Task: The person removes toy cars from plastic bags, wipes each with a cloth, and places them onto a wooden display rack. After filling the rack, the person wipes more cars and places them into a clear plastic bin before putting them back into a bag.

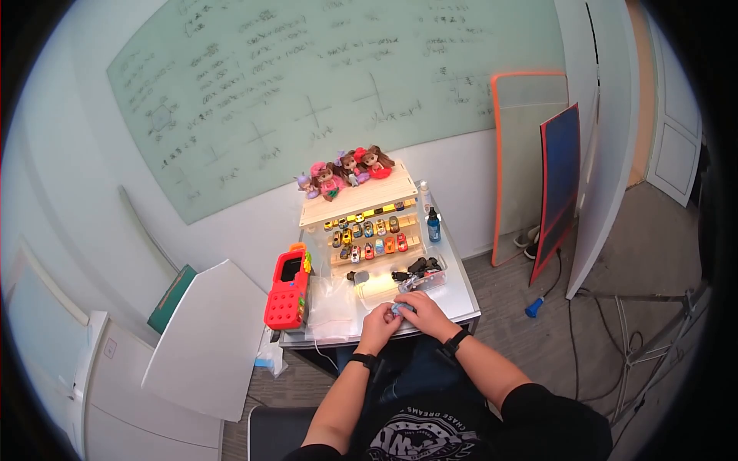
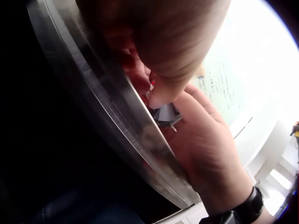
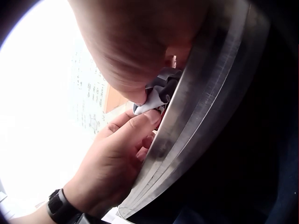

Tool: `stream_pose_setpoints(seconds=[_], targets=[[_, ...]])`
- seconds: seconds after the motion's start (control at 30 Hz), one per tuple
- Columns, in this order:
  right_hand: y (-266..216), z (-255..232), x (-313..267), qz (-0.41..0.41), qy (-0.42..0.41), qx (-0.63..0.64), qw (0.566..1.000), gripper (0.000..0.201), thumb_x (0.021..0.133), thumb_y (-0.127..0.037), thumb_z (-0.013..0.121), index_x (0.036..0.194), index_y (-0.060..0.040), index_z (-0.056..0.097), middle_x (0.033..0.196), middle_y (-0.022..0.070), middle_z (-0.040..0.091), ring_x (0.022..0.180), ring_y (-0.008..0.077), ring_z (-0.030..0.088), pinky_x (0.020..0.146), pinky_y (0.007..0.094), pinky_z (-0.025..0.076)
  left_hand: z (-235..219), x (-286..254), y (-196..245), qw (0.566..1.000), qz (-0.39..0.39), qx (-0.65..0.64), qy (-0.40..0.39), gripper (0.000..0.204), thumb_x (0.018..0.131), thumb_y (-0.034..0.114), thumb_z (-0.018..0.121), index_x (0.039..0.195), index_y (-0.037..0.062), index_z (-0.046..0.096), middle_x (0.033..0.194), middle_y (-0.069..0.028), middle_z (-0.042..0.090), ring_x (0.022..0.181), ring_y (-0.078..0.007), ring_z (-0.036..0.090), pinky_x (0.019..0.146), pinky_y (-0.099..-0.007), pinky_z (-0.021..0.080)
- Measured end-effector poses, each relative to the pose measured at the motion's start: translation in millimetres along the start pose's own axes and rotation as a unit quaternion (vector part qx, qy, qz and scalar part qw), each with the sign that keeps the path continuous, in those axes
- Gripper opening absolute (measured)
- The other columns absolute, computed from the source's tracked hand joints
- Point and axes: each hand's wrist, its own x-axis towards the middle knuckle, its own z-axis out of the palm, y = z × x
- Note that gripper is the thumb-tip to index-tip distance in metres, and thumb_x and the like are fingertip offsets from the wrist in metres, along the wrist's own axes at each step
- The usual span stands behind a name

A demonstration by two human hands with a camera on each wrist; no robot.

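Both hands meet at the table's front edge around a small grey cloth-like item (image 1: 400,308) (image 2: 167,115) (image 3: 152,100). My left hand (image 1: 380,326) (image 3: 110,158) pinches it between thumb and fingers. My right hand (image 1: 427,315) (image 2: 205,135) grips its other side, fingers curled round it. A little red shows beside the grey folds in both wrist views. The fingers hide much of the item, and what exactly it is I cannot tell. Just behind the hands lies a clear plastic bin (image 1: 430,286) with dark items.
Toy cars (image 1: 369,229) stand in rows on a wooden rack (image 1: 361,201), dolls (image 1: 354,170) on its top. A red box (image 1: 284,306) is at the left, beside clear plastic bags (image 1: 332,309). A blue bottle (image 1: 433,225) stands at the right. The metal table edge (image 2: 135,107) runs close below the hands.
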Motion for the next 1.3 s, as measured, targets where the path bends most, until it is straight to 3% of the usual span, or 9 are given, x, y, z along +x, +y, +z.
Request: stream_pose_setpoints(seconds=[0.33, 0.57, 0.7, 0.77, 0.83, 0.9, 1.1, 1.17, 1.3], targets=[[0.2, 7.1, -4.3, 0.073, 0.108, -0.08, 0.988, 0.021, 0.092, -0.017, 0.073, 0.107, -0.0035, 0.072, 0.105, 0.0148, 0.069, 0.104, 0.0378, 0.064, 0.095, 0.044, 0.051, 4.6, -2.5, -2.8, 1.0, -0.013, -0.003, 0.012, 0.025, 0.085, 0.011, 0.08, 0.106, 0.0005, 0.07, 0.073, -0.0026, 0.065, 0.063, -0.0076, 0.059, 0.06, -0.0264, 0.049], [-9.8, -1.3, -3.6, -0.022, 0.025, -0.052, 0.998, 0.02, 0.09, -0.017, 0.076, 0.103, -0.0031, 0.071, 0.106, 0.0133, 0.065, 0.104, 0.0336, 0.064, 0.095, 0.0405, 0.052, 3.6, -0.7, -6.2, 1.0, -0.006, 0.004, 0.025, 0.023, 0.084, 0.009, 0.08, 0.102, -0.0004, 0.069, 0.073, -0.0033, 0.067, 0.063, -0.0076, 0.06, 0.06, -0.026, 0.05], [-1.7, 5.1, -3.1, 0.043, 0.085, -0.044, 0.995, 0.018, 0.089, -0.016, 0.075, 0.102, -0.004, 0.071, 0.105, 0.0148, 0.065, 0.102, 0.0334, 0.065, 0.091, 0.0394, 0.053, -2.7, 2.2, -5.8, 0.998, -0.037, -0.039, -0.021, 0.024, 0.084, 0.012, 0.08, 0.101, -0.0004, 0.069, 0.078, -0.006, 0.069, 0.065, -0.0107, 0.063, 0.063, -0.0281, 0.053], [0.6, 5.1, -3.6, 0.098, 0.097, -0.03, 0.99, 0.019, 0.088, -0.015, 0.075, 0.102, -0.0029, 0.07, 0.105, 0.0151, 0.065, 0.1, 0.0342, 0.066, 0.089, 0.0395, 0.054, -12.4, 3.5, -4.2, 0.999, 0.009, 0.018, -0.031, 0.025, 0.085, 0.015, 0.08, 0.102, 0.0007, 0.069, 0.083, -0.0086, 0.071, 0.066, -0.0144, 0.065, 0.066, -0.0303, 0.055], [-0.7, 3.6, -5.5, 0.042, 0.078, -0.036, 0.995, 0.019, 0.089, -0.015, 0.075, 0.103, -0.0042, 0.071, 0.105, 0.0135, 0.065, 0.099, 0.0337, 0.067, 0.088, 0.0392, 0.055, -14.4, 3.0, -18.4, 0.998, 0.027, 0.047, -0.023, 0.025, 0.085, 0.017, 0.08, 0.103, 0.0018, 0.07, 0.087, -0.0095, 0.071, 0.066, -0.0162, 0.065, 0.068, -0.0318, 0.055], [-20.8, -3.8, -4.2, 0.018, -0.024, -0.032, 0.999, 0.018, 0.089, -0.017, 0.075, 0.104, -0.0069, 0.072, 0.105, 0.0126, 0.065, 0.101, 0.033, 0.066, 0.087, 0.0401, 0.055, -18.0, -2.4, -15.9, 0.995, 0.068, 0.067, 0.017, 0.025, 0.085, 0.016, 0.08, 0.103, 0.0021, 0.071, 0.086, -0.0085, 0.071, 0.065, -0.0149, 0.064, 0.066, -0.031, 0.054], [-0.4, 6.6, -4.5, 0.05, 0.034, -0.033, 0.998, 0.018, 0.091, -0.017, 0.075, 0.105, -0.0068, 0.072, 0.108, 0.0132, 0.064, 0.103, 0.034, 0.066, 0.087, 0.0406, 0.055, -19.4, -2.3, -10.8, 1.0, -0.007, -0.007, -0.019, 0.022, 0.086, 0.013, 0.08, 0.103, 0.001, 0.071, 0.082, -0.0027, 0.069, 0.063, -0.0063, 0.058, 0.06, -0.0257, 0.049], [5.6, 8.5, -3.0, 0.079, 0.098, -0.051, 0.991, 0.018, 0.091, -0.017, 0.075, 0.105, -0.0058, 0.071, 0.108, 0.0138, 0.064, 0.102, 0.0348, 0.066, 0.086, 0.0411, 0.055, -20.4, -2.5, -12.6, 0.998, -0.054, -0.013, -0.042, 0.028, 0.084, 0.018, 0.081, 0.104, 0.0015, 0.071, 0.087, -0.0094, 0.073, 0.069, -0.0169, 0.066, 0.068, -0.0314, 0.054], [-8.0, 2.8, -6.2, 0.025, 0.004, -0.04, 0.999, 0.018, 0.092, -0.019, 0.075, 0.106, -0.0087, 0.071, 0.107, 0.0113, 0.065, 0.1, 0.0341, 0.067, 0.085, 0.041, 0.055, -17.3, -4.3, -17.9, 0.999, -0.037, -0.021, -0.031, 0.028, 0.084, 0.018, 0.082, 0.104, 0.0014, 0.072, 0.088, -0.0093, 0.073, 0.068, -0.0161, 0.066, 0.067, -0.0309, 0.054]])
